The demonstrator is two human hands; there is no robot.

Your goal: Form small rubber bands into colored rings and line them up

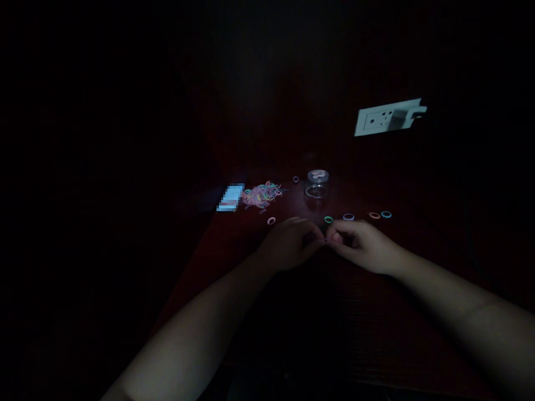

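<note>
My left hand (289, 244) and my right hand (368, 246) meet fingertip to fingertip above the dark red table. Both are closed in a pinch on a small purple elastic band (326, 240), of which only a sliver shows between the fingers. Just beyond my right fingertips lies a green elastic band (328, 220). A lavender band (348, 217), an orange one (374, 215) and a blue one (386, 214) lie in a row to its right. Near the back of my left hand is a pale pink band (271, 221).
A heap of mixed-colour elastic bands (263, 195) lies behind my left hand, beside a lit phone (230, 197). A clear lidded jar (316, 185) stands farther back, with a single band (296, 179) to its left. A wall socket (388, 118) holds a plug. The room is dark.
</note>
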